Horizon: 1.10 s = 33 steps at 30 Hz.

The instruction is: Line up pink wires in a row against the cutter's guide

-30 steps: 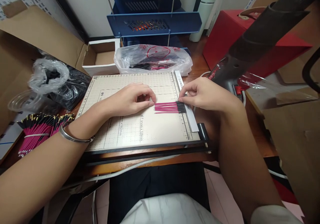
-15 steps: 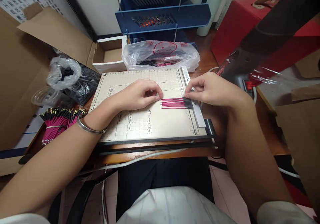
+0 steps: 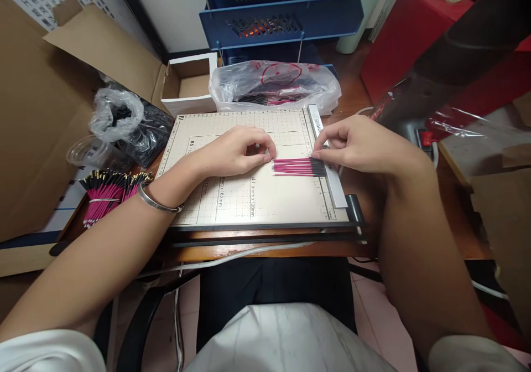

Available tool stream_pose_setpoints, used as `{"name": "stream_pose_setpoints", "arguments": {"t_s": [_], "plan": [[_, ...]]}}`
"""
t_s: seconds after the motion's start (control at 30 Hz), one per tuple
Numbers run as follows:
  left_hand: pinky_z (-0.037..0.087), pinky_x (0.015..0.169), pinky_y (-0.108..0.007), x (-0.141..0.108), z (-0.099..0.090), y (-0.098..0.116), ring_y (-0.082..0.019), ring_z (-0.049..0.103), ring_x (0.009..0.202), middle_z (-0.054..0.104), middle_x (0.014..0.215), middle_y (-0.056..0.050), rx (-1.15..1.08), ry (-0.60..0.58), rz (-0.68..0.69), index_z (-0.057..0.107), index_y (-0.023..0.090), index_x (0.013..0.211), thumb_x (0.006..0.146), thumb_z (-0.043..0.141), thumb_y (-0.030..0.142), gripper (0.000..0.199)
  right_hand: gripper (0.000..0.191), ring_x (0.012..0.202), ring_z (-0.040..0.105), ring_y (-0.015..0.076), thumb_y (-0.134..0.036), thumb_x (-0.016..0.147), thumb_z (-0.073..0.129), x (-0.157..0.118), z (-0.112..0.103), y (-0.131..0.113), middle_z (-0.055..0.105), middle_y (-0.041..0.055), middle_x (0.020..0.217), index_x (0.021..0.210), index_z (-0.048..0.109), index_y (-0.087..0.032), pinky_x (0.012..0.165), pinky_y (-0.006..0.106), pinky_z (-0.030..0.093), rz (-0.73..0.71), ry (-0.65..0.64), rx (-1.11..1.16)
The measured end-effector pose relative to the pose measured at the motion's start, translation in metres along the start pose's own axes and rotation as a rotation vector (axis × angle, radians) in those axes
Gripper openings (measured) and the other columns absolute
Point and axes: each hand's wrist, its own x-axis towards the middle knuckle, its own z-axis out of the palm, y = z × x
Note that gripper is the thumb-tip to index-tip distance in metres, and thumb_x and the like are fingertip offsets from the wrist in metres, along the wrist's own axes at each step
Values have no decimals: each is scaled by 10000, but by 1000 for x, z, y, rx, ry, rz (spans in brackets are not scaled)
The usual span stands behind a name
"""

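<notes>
Pinching the far edge of thin magenta-and-black wires [image 3: 293, 168] with left hand [image 3: 238, 151] and right hand [image 3: 360, 144], having them lying between both on a cream gridded board [image 3: 286, 208]. Maybe risking scattering by nudging unevenly, tbh.

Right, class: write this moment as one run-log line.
wires: side by side on gridded board | left hand: at pink ends | right hand: at black ends

Two hands [image 3: 240, 151] [image 3: 362, 144] and one row of pink wires [image 3: 292, 167] are at one paper trimmer [image 3: 286, 203], with one red-printed plastic bag [image 3: 244, 81] behind it.
</notes>
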Motion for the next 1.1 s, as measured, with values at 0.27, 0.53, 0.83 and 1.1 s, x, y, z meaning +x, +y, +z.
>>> {"name": "stream_pose_setpoints", "arguments": {"t_s": [0.27,0.53,0.83,1.1], "plan": [[510,860,-323,0,0,1,-188,703,904,806,984,-55,3,11,8,785,193,1015,966,608,244,190,166,607,454,95,-291,884,727,0,-1,1,574,7,637,906,831,-164,649,310,321,-3,0,13],[502,846,-320,0,1,0,-186,697,895,803,979,-57,-14,17,16,783,185,1012,970,618,244,179,191,586,465,93,-305,893,724,1,1,6,597,18,637,896,848,-160,644,307,332,-35,-12,11],[495,817,-306,0,2,1,-176,684,871,800,969,-55,-5,16,4,786,185,1015,964,609,245,193,179,573,430,82,-304,898,742,1,1,9,528,7,618,902,833,-149,623,300,314,-59,13,-3],[501,835,-318,0,2,0,-178,691,880,805,974,-62,-6,25,19,790,176,1012,959,603,242,205,172,553,414,74,-297,894,751,-1,0,6,487,-8,595,896,818,-139,610,308,277,-20,2,25]]}}
